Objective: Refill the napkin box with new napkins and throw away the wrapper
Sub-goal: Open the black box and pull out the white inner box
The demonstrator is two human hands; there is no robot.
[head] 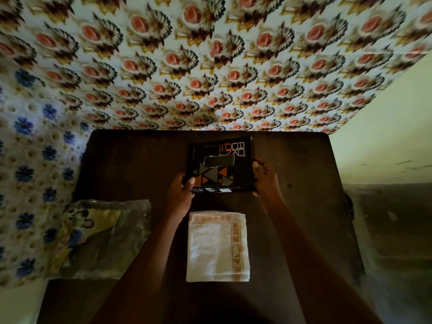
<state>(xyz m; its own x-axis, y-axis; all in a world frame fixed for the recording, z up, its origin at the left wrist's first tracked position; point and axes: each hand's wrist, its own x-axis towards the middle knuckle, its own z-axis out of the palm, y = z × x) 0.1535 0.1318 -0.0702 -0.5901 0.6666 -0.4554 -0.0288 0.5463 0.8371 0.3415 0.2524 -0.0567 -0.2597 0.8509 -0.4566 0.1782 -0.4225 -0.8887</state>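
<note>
A black napkin box (218, 164) with orange lettering, grey and orange triangles and a slot in its top is held over the middle of the dark table (304, 206). My left hand (181, 195) grips its near left corner, and my right hand (266, 181) grips its right side. A stack of white napkins (217, 246) with an orange patterned border lies flat on the table just in front of the box, between my forearms. A crumpled clear plastic wrapper (100, 239) with green and yellow print lies at the table's left edge.
The table stands against a wall covered in floral paper (210, 66). A white cloth with blue flowers (28, 160) hangs to the left. A plain pale wall and dim floor lie to the right.
</note>
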